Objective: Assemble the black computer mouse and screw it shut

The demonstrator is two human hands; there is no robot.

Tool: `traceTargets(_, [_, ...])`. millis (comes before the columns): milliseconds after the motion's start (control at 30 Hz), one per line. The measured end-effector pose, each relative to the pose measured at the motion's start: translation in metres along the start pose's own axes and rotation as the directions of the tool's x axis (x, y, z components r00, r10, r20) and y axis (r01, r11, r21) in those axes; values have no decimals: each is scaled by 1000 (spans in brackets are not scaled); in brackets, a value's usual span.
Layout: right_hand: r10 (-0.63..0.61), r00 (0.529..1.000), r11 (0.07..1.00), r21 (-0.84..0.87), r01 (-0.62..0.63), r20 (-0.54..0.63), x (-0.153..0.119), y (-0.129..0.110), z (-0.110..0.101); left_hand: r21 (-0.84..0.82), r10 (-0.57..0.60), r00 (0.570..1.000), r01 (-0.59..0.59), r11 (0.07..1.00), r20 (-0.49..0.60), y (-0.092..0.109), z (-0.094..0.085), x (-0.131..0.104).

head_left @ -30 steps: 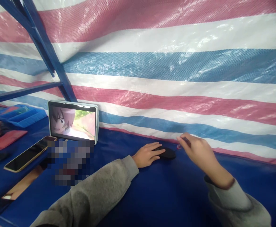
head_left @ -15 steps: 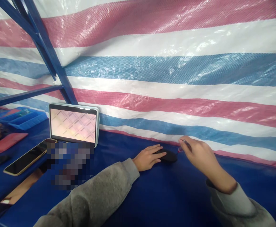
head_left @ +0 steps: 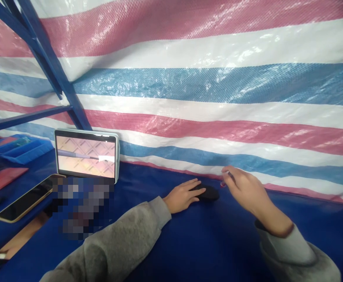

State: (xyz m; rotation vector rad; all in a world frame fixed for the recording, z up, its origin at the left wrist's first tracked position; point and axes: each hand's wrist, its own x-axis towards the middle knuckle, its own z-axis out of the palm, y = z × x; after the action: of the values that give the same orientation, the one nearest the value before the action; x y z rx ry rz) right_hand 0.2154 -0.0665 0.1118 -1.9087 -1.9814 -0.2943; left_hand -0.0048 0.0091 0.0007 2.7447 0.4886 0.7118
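On the blue tabletop sits a black, rounded computer mouse (head_left: 209,192). My left hand (head_left: 183,196) grips its left end, with the fingers spread over the top and side. To the right, my right hand (head_left: 243,188) is raised just above the table, thumb and fingers pinched together. Between them is a small, thin tool with a clear reddish end (head_left: 223,183); the fingers hide most of it, so its kind cannot be made out. That end is close to the mouse's right side.
A tablet (head_left: 86,154) stands propped at the back left, with a phone (head_left: 27,199) lying before it. Further left are a blue divided tray (head_left: 27,150), a red flat piece (head_left: 7,179) and another person's arm (head_left: 24,239). Striped sheeting (head_left: 189,82) hangs behind the table.
The view has shifted slightly, moving the tablet and phone left in the picture. A grey and white shape now shows on the tablet's screen. Both my hands keep nearly the same place.
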Motion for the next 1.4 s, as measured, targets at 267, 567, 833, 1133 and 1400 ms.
traceTargets(267, [-23,999,999,27,23,-26,1,0,2,5,-23,999,23,1000,-25,1,2,-3])
traceTargets(567, [-32,999,999,26,32,-32,-1,-3,2,0,-28,999,28,1000,-30,0,3,-4])
traceTargets(833, [-28,999,999,34,28,-18,-1,-3,1,13,-33,999,33,999,-27,1,2,-3])
traceTargets(1133, [3,1000,999,43,-3,4,0,-3,2,5,-38,999,38,999,-27,1,3,-3])
traceTargets(1400, [21,1000,999,35,-20,-11,1,-4,6,-2,-53,998,53,999,-24,1,2,-4])
